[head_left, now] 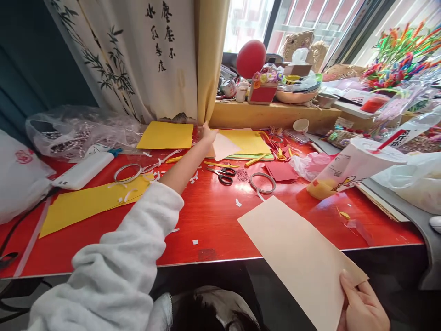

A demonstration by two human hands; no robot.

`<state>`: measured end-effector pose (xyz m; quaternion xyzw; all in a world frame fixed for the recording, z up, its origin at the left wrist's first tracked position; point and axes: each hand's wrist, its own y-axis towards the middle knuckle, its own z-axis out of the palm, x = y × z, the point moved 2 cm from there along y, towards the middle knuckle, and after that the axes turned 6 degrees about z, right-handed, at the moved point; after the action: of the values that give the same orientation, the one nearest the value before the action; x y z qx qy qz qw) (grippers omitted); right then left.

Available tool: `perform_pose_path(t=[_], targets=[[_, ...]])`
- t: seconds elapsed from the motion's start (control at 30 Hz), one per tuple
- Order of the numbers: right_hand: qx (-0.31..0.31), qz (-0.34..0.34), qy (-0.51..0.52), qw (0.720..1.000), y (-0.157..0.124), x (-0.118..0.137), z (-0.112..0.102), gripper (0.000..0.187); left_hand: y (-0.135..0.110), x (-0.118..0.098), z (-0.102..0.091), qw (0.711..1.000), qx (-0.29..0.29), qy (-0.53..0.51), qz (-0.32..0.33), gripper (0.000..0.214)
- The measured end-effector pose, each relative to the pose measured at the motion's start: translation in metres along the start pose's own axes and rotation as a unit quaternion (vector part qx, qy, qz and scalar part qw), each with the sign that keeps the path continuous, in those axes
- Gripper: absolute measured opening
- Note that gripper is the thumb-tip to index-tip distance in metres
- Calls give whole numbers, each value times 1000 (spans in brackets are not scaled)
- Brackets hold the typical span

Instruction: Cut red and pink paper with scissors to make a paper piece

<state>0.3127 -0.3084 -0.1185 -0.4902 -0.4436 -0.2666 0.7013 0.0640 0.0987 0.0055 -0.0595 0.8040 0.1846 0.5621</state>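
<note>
- My left hand [206,134] touches the pale pink paper piece [224,147]; I cannot tell its grip.
- My right hand [361,309] pinches the large beige paper sheet [296,248] by its corner.

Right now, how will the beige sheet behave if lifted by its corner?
Probably light and floppy: the beige sheet looks thin. With the right hand pinching one corner, it may sag. The glossy table likely lets it slide.

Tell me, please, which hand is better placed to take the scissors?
Left, probably: the left hand lies out on the table near the scissors, while the right hand is back at the edge, holding the beige sheet.
</note>
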Motion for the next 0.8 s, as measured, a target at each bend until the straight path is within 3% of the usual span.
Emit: perform_pose_path(t=[0.07, 0.13, 0.2, 0.3, 0.43, 0.53, 0.67, 0.8], targets=[[15, -16, 12, 1000, 1, 1, 2, 47, 6, -19, -3, 996, -24, 41, 72, 70], [33, -51, 13, 998, 0, 5, 7, 45, 2, -42, 3, 956, 27, 149, 251, 58], [48, -81, 1, 996, -2, 9, 12, 45, -17, -52, 22, 906, 145, 238, 319, 39], [51, -89, -56, 993, -2, 13, 12, 49, -67, -47, 67, 820, 370, 289, 326, 40], [64, -36, -111, 991, 4, 15, 0, 58, -120, -33, 123, 817, 391, 264, 333, 41], [86, -15, -120, 989, 8, 17, -7, 62, -131, -25, 152, 813, 408, 273, 313, 36], [120, 5, -134, 984, 8, 17, -9, 66, -127, -20, 166, 816, 412, 270, 304, 41], [124, 7, -129, 984, 7, 17, -10, 66, -118, -20, 162, 844, 357, 225, 332, 27]])
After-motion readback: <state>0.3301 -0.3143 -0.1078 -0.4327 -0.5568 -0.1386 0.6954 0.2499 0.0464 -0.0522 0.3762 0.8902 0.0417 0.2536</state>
